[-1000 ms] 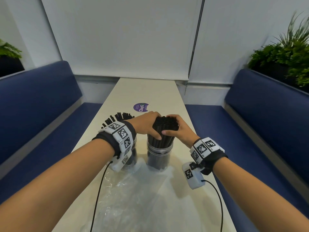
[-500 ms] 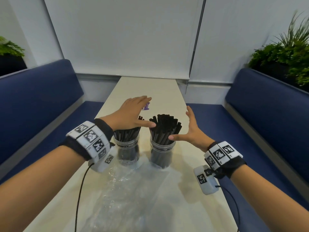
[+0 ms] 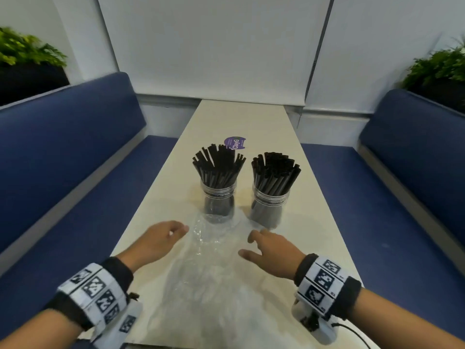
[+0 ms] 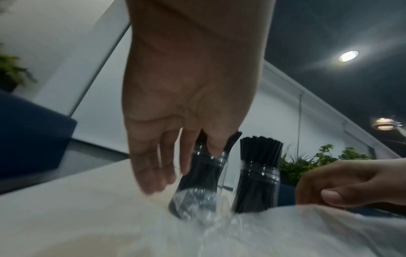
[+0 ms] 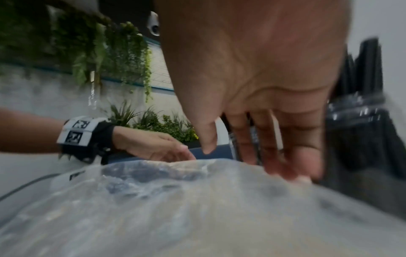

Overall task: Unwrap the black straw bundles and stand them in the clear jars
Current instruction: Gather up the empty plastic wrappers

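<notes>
Two clear jars stand side by side mid-table, each packed with upright black straws: the left jar (image 3: 219, 201) with fanned straws (image 3: 218, 167), the right jar (image 3: 270, 206) with straws (image 3: 275, 173). A crumpled clear plastic wrapper (image 3: 208, 268) lies flat on the table in front of them. My left hand (image 3: 161, 239) hovers at the wrapper's left edge with relaxed fingers (image 4: 151, 175), holding nothing. My right hand (image 3: 269, 248) hangs over the wrapper's right side, with its fingertips (image 5: 294, 167) down at the plastic (image 5: 197, 200), nothing gripped.
The narrow cream table (image 3: 241, 117) runs away from me between two blue benches (image 3: 63, 147) (image 3: 415, 152). A purple sticker (image 3: 235, 143) lies behind the jars. Planters stand at both far corners. Cables trail from my wrist units at the near edge.
Both hands let go of the straws in the right jar, spread open above the jars, then drew back toward me and down to the plastic wrapper. The straws have fanned out.
</notes>
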`<state>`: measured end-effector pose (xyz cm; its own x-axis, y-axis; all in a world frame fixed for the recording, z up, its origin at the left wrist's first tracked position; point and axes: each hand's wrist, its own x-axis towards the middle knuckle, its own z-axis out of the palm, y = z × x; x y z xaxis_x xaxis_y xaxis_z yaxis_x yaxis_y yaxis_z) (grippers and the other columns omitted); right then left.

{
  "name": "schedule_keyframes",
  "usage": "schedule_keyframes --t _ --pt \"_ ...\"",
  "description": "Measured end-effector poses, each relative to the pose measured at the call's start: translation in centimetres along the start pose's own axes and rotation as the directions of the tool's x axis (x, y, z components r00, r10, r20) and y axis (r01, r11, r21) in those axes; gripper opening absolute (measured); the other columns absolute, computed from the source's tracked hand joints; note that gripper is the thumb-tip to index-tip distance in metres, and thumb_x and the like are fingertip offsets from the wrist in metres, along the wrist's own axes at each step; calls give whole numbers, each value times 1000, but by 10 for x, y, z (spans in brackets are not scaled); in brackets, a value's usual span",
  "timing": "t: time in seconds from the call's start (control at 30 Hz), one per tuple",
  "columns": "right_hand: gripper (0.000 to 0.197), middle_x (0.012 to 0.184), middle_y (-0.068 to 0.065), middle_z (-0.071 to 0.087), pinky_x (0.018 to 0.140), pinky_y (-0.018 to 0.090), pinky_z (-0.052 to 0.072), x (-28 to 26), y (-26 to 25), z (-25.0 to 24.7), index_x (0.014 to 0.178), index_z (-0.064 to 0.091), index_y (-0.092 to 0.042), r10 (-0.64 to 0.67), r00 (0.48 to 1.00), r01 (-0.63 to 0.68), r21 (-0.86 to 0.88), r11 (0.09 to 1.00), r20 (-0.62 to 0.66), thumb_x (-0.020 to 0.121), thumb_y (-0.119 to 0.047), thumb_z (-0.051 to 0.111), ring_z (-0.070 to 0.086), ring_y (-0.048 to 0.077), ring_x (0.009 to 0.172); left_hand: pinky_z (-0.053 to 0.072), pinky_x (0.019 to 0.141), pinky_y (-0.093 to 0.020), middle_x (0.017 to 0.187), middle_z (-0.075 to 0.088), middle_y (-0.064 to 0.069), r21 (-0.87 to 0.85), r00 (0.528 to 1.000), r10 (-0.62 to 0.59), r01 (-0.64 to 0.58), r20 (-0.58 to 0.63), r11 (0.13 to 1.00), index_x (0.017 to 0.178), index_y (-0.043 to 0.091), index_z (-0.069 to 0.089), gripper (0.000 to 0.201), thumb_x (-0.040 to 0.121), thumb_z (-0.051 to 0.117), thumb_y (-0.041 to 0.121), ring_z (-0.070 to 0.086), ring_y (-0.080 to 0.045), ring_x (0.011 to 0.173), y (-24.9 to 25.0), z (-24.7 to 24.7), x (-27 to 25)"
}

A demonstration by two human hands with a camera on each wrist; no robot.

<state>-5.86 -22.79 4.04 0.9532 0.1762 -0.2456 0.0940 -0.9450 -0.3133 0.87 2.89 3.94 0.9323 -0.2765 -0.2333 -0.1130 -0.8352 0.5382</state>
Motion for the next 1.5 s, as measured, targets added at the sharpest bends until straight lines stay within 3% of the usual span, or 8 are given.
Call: schedule_keyframes --t 0.2,0.37,0.57,0.73,1.03,1.17,1.27,1.5 --pt "75 132 18 44 84 40 52 21 -27 25 139 14 -21 86 971 -163 354 921 222 83 -31 62 57 29 101 50 86 -31 114 63 -9 -183 953 -58 117 297 976 146 16 13 84 83 66 35 60 -27 103 8 43 4" --pt "34 96 5 50 68 31 53 22 -43 15 110 46 -10 40 980 82 586 806 -193 81 3 57 51 20 81 53 51 -22 70 58 -8 -496 992 -30 87 121 864 110 7 56 27 85 52 -1 55 -13 48 17 40 7" --pt "27 104 3 56 82 15 45 14 -61 -1 108 62 -13 -142 914 340 530 777 -380 81 -11 65 50 12 89 55 71 -31 83 70 -8 -814 989 29 101 144 572 101 10 67 52 96 32 48 66 -22 78 27 12 -14" --pt "49 138 4 32 100 20 18 13 -69 4 116 54 -29 -260 873 360 186 914 -412 72 -38 72 20 12 118 56 76 -40 90 71 -8 -890 982 104 99 161 445 106 19 65 33 98 36 34 67 -23 83 32 3 -33" --pt "28 87 -4 54 66 31 43 17 -71 -8 91 47 -19 -121 874 372 489 789 -470 76 -7 68 49 15 69 44 96 -39 102 65 -4 -678 996 81 -76 -25 731 104 10 69 56 83 49 58 56 -18 92 35 -11 -45" --pt "25 74 -16 47 63 23 42 22 -59 -31 83 44 -18 111 713 398 531 748 -692 78 -7 66 46 3 65 51 86 -41 88 67 -10 -673 945 -81 -164 -317 721 77 12 71 33 88 56 39 59 -18 73 23 -17 -56" --pt "25 75 -9 48 61 12 37 20 -63 -41 82 44 -17 152 624 466 522 715 -766 78 -4 65 44 3 67 58 68 -37 79 70 -15 -702 982 -39 -106 -187 704 78 8 72 44 86 53 46 68 -23 63 29 -11 -70" --pt "22 85 9 62 70 31 48 4 -96 -14 84 51 -12 -83 806 532 656 536 -585 77 -29 61 55 17 77 55 88 -31 121 67 -5 -915 979 182 -153 -90 373 123 21 57 75 65 65 68 63 -20 111 38 8 -66"
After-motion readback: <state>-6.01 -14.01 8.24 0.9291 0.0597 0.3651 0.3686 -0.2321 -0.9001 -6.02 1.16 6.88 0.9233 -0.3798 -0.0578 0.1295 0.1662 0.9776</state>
